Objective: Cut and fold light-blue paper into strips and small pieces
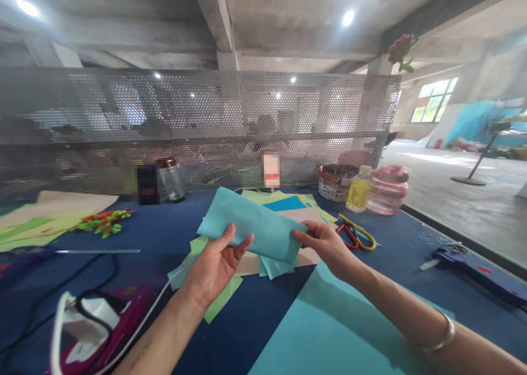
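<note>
A turquoise sheet, paper or thin foam (255, 221), is held up over the table, tilted down to the right. My left hand (216, 265) grips its lower left edge, thumb on the near face. At the right end, my right hand (323, 240) pinches the sheet between thumb and fingers. Beneath it lie green, beige and blue pieces, among them a beige sheet (310, 257) and a green piece (222, 301). A large turquoise sheet (333, 325) is spread under my right forearm.
Scissors (362, 235), a yellow bottle (358, 191), a pink jug (387, 191) and a basket (335, 185) stand or lie at right. A glue gun (481, 273) is far right. At left are a purple device (107, 320), artificial flowers (105, 221) and a glass bottle (171, 183).
</note>
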Action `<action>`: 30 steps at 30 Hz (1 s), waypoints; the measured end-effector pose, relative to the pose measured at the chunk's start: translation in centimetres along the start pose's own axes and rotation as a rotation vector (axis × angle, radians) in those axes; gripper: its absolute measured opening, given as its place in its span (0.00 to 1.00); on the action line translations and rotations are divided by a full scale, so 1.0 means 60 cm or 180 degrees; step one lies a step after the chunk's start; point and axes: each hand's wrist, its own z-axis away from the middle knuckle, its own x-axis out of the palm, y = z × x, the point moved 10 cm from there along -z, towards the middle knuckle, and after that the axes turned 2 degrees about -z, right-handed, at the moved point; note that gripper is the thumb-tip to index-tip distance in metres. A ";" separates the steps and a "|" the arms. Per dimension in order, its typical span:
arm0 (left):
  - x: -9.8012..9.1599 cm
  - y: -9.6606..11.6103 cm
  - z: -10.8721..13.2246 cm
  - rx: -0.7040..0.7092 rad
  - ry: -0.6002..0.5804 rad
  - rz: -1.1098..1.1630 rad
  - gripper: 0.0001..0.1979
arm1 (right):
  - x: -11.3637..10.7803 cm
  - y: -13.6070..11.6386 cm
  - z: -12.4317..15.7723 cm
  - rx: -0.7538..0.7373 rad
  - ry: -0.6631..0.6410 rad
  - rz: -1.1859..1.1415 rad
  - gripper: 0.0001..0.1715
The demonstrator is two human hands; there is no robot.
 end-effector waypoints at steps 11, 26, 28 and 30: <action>0.000 0.005 0.001 -0.0083 0.0022 -0.0155 0.12 | -0.179 0.014 -0.019 0.0571 0.0382 0.2826 0.06; 0.006 -0.018 0.009 -0.0414 -0.0144 -0.0461 0.10 | -0.268 0.072 -0.021 0.1018 0.0890 0.3082 0.15; 0.006 -0.023 0.011 -0.0495 -0.0175 -0.0565 0.08 | -0.252 0.052 -0.028 0.0792 0.0928 0.2745 0.19; 0.006 -0.031 0.015 -0.0604 -0.0199 -0.0673 0.08 | -0.211 0.036 -0.033 0.0599 0.0736 0.2303 0.21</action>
